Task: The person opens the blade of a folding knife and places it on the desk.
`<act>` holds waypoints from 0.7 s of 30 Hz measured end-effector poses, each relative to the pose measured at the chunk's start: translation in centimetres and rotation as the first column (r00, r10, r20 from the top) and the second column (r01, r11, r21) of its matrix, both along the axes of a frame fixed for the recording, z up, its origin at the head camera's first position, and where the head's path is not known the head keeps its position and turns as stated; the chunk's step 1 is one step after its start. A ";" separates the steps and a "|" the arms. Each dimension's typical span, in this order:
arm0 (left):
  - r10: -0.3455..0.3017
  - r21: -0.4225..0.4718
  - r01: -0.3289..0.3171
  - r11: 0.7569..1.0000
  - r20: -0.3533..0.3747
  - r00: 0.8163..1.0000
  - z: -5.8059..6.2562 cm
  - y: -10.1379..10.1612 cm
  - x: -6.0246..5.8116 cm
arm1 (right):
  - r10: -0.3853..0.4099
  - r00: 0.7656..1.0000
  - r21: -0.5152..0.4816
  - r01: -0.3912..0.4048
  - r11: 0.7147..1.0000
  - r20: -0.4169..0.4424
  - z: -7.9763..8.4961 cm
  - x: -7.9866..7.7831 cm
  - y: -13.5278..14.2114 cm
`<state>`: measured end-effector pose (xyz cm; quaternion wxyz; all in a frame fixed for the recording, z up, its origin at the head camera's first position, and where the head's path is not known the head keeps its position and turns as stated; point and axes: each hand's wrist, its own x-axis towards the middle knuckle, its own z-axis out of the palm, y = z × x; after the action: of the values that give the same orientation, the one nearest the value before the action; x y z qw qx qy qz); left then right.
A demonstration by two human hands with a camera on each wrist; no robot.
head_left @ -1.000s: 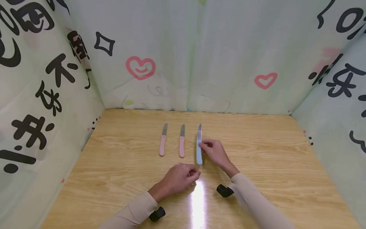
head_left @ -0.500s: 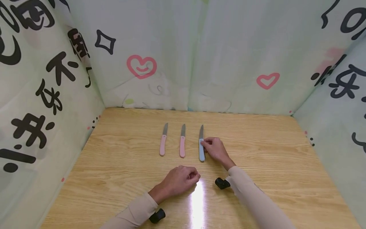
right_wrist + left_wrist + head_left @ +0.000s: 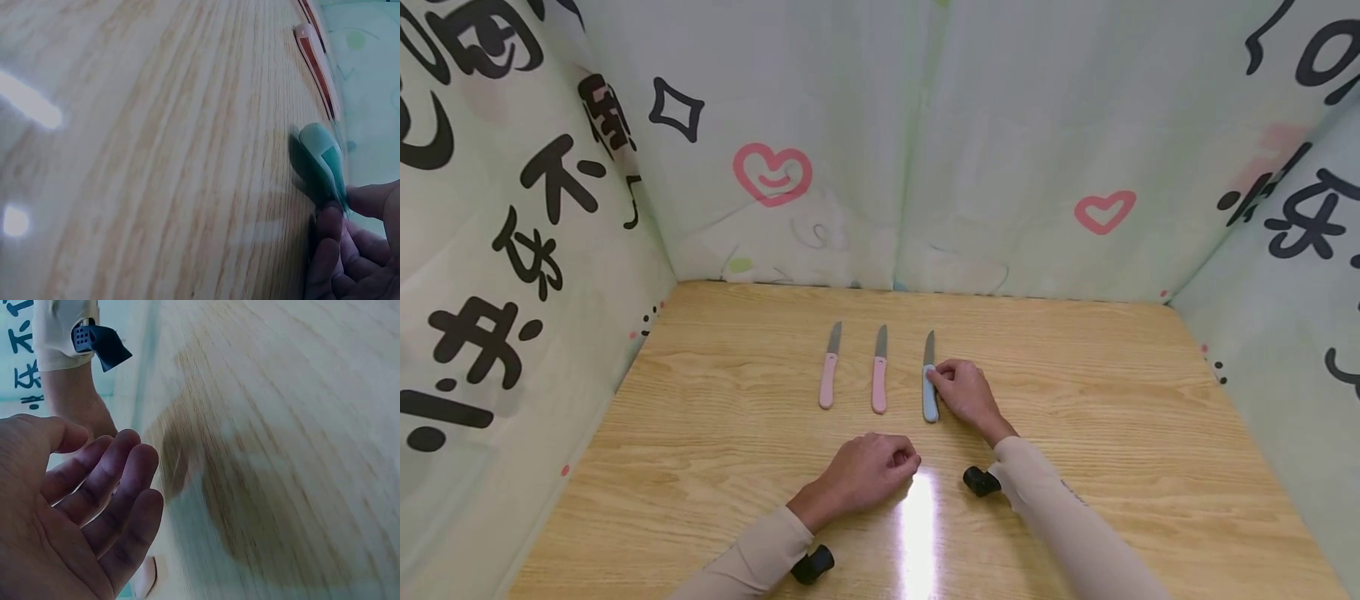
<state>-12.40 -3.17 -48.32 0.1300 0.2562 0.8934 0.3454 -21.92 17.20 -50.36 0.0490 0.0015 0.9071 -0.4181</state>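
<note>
Three small knives lie in a row on the wooden table, blades pointing away from me. Two have pink handles: the left pink knife (image 3: 827, 382) and the middle pink knife (image 3: 879, 386). At the row's right end is a blue-handled knife (image 3: 930, 405); my right hand (image 3: 968, 392) pinches its handle between thumb and fingers near the blade. In the right wrist view, that handle (image 3: 322, 147) looks greenish, with its butt free of the fingers. My left hand (image 3: 867, 471) stays nearer to me, fingers loosely curled around nothing; the left wrist view shows its bare palm (image 3: 50, 544).
The wooden table (image 3: 1075, 358) reaches back to a pale patterned curtain (image 3: 1000, 150), with similar cloth at both sides. A black wrist device (image 3: 981, 481) sits under the right sleeve, and another black device (image 3: 812, 565) under the left.
My right hand has shifted the blue-handled knife slightly rightward and lowered it, so it lines up beside the pink knives. In the last half second it barely moves. My left hand stays nearly still.
</note>
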 end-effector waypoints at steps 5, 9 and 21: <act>0.004 -0.001 -0.004 1.000 0.003 1.000 -0.1 -0.2 0.0 | -0.023 1.000 0.039 0.023 0.999 -0.015 -0.1 0.0 -0.1; -0.004 -0.001 0.004 1.000 0.016 1.000 -0.2 -0.2 0.1 | -0.039 0.999 0.056 0.039 0.998 -0.010 0.0 0.0 -0.2; -0.022 -0.026 0.023 0.999 0.046 0.999 -0.5 -0.4 0.0 | -0.070 0.998 0.032 0.070 0.997 0.001 -0.1 0.3 0.2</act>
<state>-12.40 -3.60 -48.82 0.1579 0.2566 0.8917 0.3377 -21.65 17.40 -50.45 0.0351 0.0345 0.9129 -0.4052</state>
